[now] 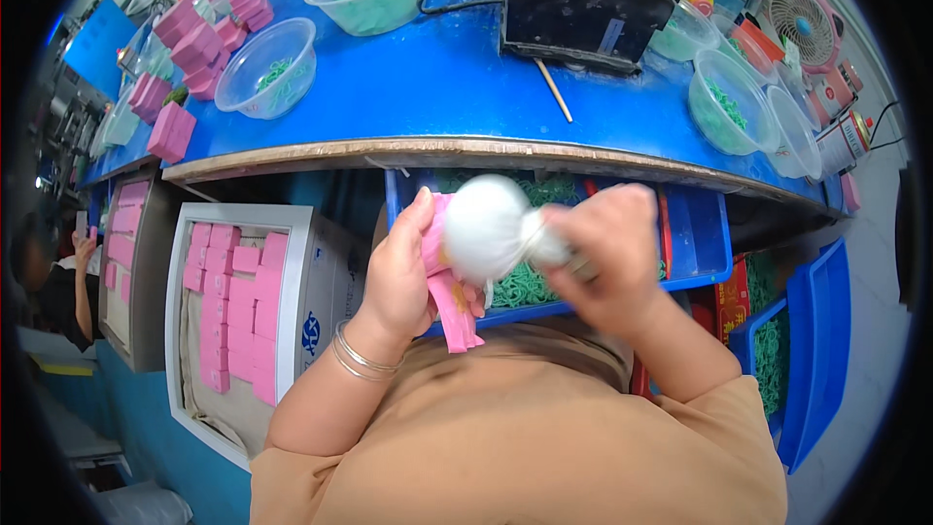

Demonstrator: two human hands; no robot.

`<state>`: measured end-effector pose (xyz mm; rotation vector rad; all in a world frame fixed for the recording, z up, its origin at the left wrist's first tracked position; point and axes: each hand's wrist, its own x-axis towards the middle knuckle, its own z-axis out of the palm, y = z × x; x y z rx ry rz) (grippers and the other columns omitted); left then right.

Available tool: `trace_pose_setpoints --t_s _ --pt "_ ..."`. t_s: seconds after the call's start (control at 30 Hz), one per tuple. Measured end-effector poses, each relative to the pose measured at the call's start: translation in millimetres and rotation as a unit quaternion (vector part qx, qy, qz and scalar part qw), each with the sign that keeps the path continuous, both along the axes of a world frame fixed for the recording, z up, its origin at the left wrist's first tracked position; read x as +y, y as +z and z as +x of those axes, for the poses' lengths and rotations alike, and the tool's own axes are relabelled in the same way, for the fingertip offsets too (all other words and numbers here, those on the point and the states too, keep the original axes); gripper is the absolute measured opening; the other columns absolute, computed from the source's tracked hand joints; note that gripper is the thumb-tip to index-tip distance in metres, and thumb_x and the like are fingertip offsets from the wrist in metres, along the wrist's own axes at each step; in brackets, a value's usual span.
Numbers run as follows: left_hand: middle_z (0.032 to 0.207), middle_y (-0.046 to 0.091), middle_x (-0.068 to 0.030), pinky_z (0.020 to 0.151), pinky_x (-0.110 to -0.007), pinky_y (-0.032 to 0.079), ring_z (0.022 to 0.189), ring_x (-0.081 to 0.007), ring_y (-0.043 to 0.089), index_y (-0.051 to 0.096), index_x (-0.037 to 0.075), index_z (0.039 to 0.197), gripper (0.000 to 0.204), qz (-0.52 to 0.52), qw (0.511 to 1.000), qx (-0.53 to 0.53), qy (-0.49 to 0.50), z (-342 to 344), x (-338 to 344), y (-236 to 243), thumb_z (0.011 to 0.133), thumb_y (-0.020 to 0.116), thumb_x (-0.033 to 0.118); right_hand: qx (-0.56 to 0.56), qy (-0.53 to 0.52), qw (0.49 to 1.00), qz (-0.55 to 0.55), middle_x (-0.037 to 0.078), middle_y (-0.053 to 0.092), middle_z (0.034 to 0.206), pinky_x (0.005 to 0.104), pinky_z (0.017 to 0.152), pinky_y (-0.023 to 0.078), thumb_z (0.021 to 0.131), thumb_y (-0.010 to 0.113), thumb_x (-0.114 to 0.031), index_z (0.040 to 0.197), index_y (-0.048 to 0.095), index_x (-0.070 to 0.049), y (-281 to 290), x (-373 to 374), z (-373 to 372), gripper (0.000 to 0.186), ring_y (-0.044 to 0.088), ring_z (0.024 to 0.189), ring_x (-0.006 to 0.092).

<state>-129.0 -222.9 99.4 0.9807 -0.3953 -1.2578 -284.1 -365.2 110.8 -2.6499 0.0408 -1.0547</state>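
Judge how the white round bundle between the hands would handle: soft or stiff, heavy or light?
The white bundle looks soft and probably light: the right hand pinches its gathered neck. Being round, it might roll if set down. The left hand holds a pink box against it.

blue bench [437, 87] — clear bowls [267, 68] | pink boxes [209, 29] | black machine [583, 5]

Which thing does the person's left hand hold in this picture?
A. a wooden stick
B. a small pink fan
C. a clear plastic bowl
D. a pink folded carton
D: the left hand grips a pink folded carton, pressed against the white bag that the right hand holds by its twisted neck; the bowls, the stick and the fan lie untouched up on the blue table.
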Motion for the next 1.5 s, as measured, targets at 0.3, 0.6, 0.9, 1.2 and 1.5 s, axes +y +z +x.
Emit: trace_pose_setpoints --t_s 0.3,0.6,0.9,1.2,1.5 --pt "0.057 0.042 -0.0066 0.046 -0.032 0.046 0.049 -0.0192 0.048 0.05 0.005 0.083 0.059 -0.136 0.959 0.246 -0.024 -3.3 3.5 11.7 0.087 0.033 0.061 -0.064 -0.259 0.951 -0.158 0.008 0.057 0.093 0.039 0.086 0.034 0.069 0.071 -0.021 0.101 0.061 -0.009 12.3 -51.0 -5.3 0.035 0.05 0.091 0.0268" --pt "0.085 0.059 -0.0118 0.066 -0.034 0.052 0.076 -0.0198 0.06 0.052 0.002 0.097 0.053 -0.163 0.985 0.041 -0.039 -26.2 -2.7 18.4 0.086 0.048 0.053 -0.016 0.146 0.949 0.279 0.005 0.055 0.078 0.035 0.073 0.037 0.072 0.07 -0.012 0.076 0.06 -0.004 14.1 14.3 30.3 0.013 0.048 0.077 0.0226" --pt "0.113 0.052 -0.0135 0.076 -0.034 0.053 0.094 -0.0213 0.058 0.039 0.001 0.125 0.039 -0.102 0.989 -0.085 0.068 -24.5 6.5 30.9 0.095 0.043 0.026 -0.035 0.133 0.884 0.447 0.009 0.058 0.083 0.0323 0.069 0.042 0.08 0.062 -0.016 0.091 0.06 -0.002 11.9 25.5 21.8 0.018 0.052 0.078 0.0223" --pt "0.102 0.054 -0.0142 0.085 -0.036 0.041 0.098 -0.0285 0.053 0.049 0.001 0.107 0.024 -0.125 0.731 -0.654 0.153 -16.4 5.0 20.9 0.084 0.055 0.004 -0.07 0.077 0.976 0.192 0.011 0.054 0.078 0.0341 0.063 0.042 0.077 0.065 -0.012 0.092 0.056 0.0 21.9 19.4 20.8 0.021 0.052 0.069 0.025" --pt "0.083 0.056 -0.0083 0.061 -0.026 0.044 0.071 -0.0154 0.054 0.054 0.001 0.093 0.025 -0.115 0.81 -0.571 0.069 3.1 -17.2 29.7 0.072 0.068 0.001 0.119 0.086 0.887 0.438 0.0 0.048 0.079 0.0191 0.054 0.036 0.077 0.072 -0.015 0.091 0.051 -0.005 35.7 -8.5 22.1 0.027 0.046 0.062 0.0074"
